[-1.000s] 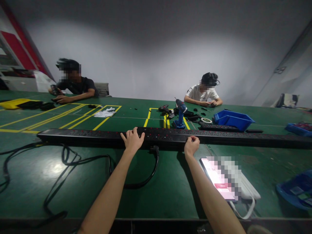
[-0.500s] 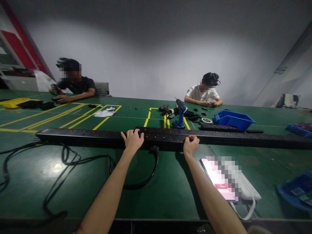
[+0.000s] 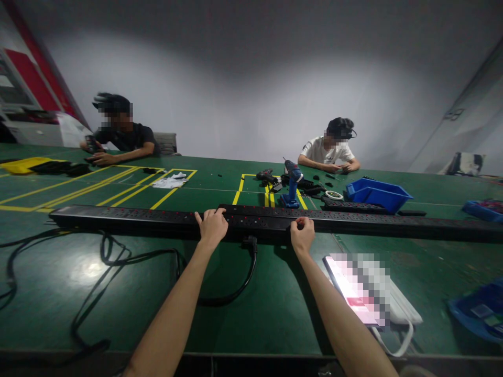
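While my left hand (image 3: 212, 228) is resting on the near black power strip (image 3: 126, 217), its fingers are lying spread over the socketed top. My right hand (image 3: 302, 234) is touching the strip's right end, thumb and forefinger forming a loop; whether they are pinching anything, I cannot tell. The near strip is lying lengthwise across the green table (image 3: 275, 324) in front of me, and behind its right part a second black strip (image 3: 393, 225) is running to the right edge of my view. Between my hands, a black plug (image 3: 251, 242) is showing at the near strip's front side, its cable (image 3: 236, 299) curving down and leftward. Right of my right forearm, a lit phone (image 3: 346, 288) is lying beside a white object (image 3: 403, 306), both partly blurred. Beyond the strips, a blue drill (image 3: 291, 183) is standing upright, and a roll of tape (image 3: 334, 195) is lying near a blue bin (image 3: 377, 193). Across the table, a person in a dark shirt (image 3: 128, 139) and a person in a white shirt (image 3: 330, 152) are sitting.
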A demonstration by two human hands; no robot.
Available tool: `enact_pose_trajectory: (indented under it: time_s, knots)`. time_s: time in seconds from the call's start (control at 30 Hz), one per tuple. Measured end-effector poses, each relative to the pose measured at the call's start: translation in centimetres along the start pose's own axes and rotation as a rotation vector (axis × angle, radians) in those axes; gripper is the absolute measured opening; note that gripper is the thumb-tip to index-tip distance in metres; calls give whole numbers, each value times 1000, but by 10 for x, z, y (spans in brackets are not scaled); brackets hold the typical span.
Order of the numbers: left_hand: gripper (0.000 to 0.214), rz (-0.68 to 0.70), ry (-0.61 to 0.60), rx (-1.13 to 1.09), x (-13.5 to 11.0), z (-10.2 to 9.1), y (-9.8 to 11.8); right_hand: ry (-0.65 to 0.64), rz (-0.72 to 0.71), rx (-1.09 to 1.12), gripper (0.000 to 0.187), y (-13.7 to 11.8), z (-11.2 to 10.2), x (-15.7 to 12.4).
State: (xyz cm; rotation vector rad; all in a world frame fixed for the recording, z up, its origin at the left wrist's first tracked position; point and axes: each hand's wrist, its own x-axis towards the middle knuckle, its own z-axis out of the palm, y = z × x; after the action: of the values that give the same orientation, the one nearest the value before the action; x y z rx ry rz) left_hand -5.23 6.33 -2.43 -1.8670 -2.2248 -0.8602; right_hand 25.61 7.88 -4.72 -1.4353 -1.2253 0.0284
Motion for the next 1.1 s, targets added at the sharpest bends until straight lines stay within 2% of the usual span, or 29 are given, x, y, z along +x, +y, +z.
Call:
enact_pose_trajectory:
  time_s: [0.13,0.23,0.4,0.63,1.1]
  knots:
    - [39,-13,-3,-2,0,-4,1,-62,-80,14,8,-4,0,-1]
    - [39,-20,-2,4,-1,-6,3,-88,-90,6,10,-5,2,-1]
    - [38,-30,3,7,-2,-6,4,-137,-88,-53,23,-5,8,0]
    - [38,-25,7,17,-2,-2,2,-110,-109,-152,34,-4,16,4]
    - [38,-34,14,7,-4,-7,6,-87,-70,-127,31,-5,17,5]
